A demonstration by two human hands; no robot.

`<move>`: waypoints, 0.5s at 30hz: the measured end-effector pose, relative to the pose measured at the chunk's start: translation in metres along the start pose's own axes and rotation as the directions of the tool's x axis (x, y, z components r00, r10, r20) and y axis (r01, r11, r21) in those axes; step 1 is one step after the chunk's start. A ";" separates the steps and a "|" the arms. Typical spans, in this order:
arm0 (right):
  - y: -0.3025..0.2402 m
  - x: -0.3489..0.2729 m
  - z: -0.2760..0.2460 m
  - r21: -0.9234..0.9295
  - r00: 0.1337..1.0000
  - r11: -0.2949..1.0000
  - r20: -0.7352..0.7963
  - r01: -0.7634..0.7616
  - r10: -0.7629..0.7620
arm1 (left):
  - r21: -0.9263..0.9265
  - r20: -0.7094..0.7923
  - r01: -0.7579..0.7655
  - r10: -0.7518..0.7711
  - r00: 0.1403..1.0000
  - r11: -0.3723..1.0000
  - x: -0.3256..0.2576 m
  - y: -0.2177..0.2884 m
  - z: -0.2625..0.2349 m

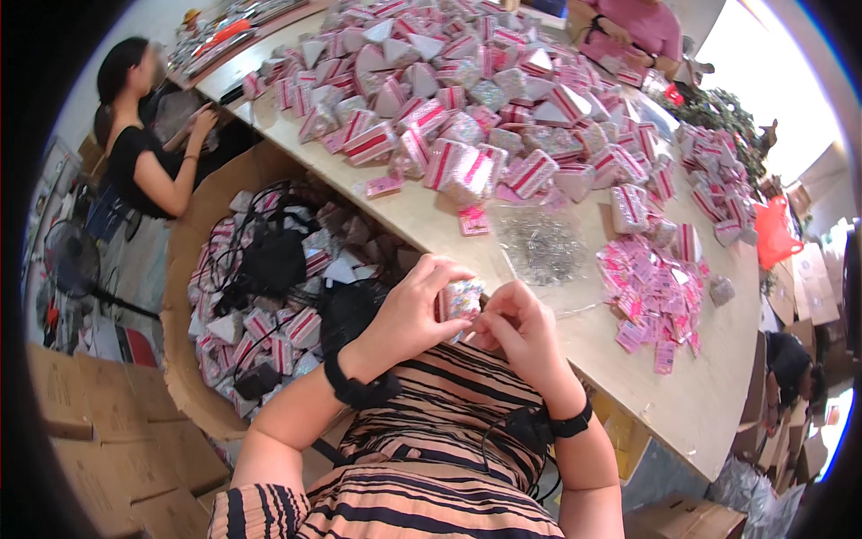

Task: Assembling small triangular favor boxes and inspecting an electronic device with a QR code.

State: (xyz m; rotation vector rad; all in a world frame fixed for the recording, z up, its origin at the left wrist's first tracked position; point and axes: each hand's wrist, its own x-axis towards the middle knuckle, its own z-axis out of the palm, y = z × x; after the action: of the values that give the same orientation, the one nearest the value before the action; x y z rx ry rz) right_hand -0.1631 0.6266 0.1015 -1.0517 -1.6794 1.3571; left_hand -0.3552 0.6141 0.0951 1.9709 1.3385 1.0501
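Note:
My left hand (419, 303) is closed around a small, glittery, multicoloured pouch-like item (462, 299), just off the near edge of the table. At that item's lower right corner, the fingertips of my right hand (521, 328) are pinched together; what sits between them is too small to make out. Just beyond my hands, a clear plastic bag (548, 247) of thin silvery metal pieces lies on the table (691, 391). To its right is a loose pile of pink printed cards (654, 292). One pink card (473, 221) lies left of the bag.
A big heap of glittery pouches with pink-and-white bands (467, 99) covers the far table. At my left stands a cardboard box (193, 359) of similar pouches, with black cables and a black bag on top. People sit at the left (148, 135) and far side (642, 31).

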 end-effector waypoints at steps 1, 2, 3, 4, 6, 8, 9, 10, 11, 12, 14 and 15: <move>0.004 0.001 -0.001 0.100 0.999 0.994 0.016 -0.046 0.045 | -0.014 0.015 -0.024 0.024 1.000 1.000 0.001 0.002 0.001; 0.008 0.002 -0.003 0.141 0.998 0.989 0.035 -0.055 0.050 | 0.006 0.003 -0.046 0.046 0.999 0.999 0.001 0.005 0.001; 0.008 0.003 -0.007 0.132 0.990 0.985 0.100 -0.110 0.098 | 0.020 -0.006 -0.073 0.073 0.997 0.997 0.002 0.005 0.002; 0.008 0.002 -0.007 0.085 0.996 0.995 0.067 -0.059 0.053 | -0.008 0.004 -0.054 0.054 0.999 0.999 0.004 0.008 0.002; 0.003 0.000 -0.008 0.054 1.000 0.999 0.027 -0.004 0.003 | -0.085 0.029 -0.053 0.056 0.998 0.995 0.006 0.008 0.003; -0.007 -0.002 -0.023 -0.034 0.999 0.998 0.026 0.043 -0.043 | -0.383 0.071 0.062 -0.037 0.997 0.922 0.002 0.005 0.010; -0.018 -0.002 -0.030 -0.056 0.999 0.998 0.031 0.034 -0.032 | -0.600 0.117 0.160 -0.111 0.987 0.784 -0.001 0.002 0.013; -0.021 -0.001 -0.042 -0.030 0.999 0.998 -0.016 0.049 -0.049 | -0.580 0.117 0.128 -0.074 0.990 0.805 0.002 -0.002 0.012; -0.025 0.001 -0.056 -0.003 0.996 0.998 -0.060 0.065 -0.065 | -0.584 0.121 0.117 -0.057 0.991 0.803 0.007 -0.001 0.014; -0.028 0.007 -0.076 -0.058 0.996 0.998 -0.085 0.023 -0.027 | -0.476 0.108 0.115 -0.072 0.992 0.872 0.012 -0.002 0.015; -0.033 0.021 -0.119 -0.150 0.974 0.989 -0.224 0.003 -0.037 | -0.240 0.111 0.082 -0.056 0.992 0.967 0.024 -0.005 0.021; -0.025 0.030 -0.147 -0.319 0.931 0.947 -0.332 0.044 -0.155 | -0.245 0.120 0.072 -0.043 0.992 0.967 0.029 -0.004 0.025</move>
State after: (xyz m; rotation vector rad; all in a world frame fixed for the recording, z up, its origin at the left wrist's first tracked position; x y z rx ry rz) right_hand -0.0467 0.7092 0.1543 -1.2792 -1.6712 0.7946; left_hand -0.3301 0.6425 0.0869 1.7679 1.1364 1.0092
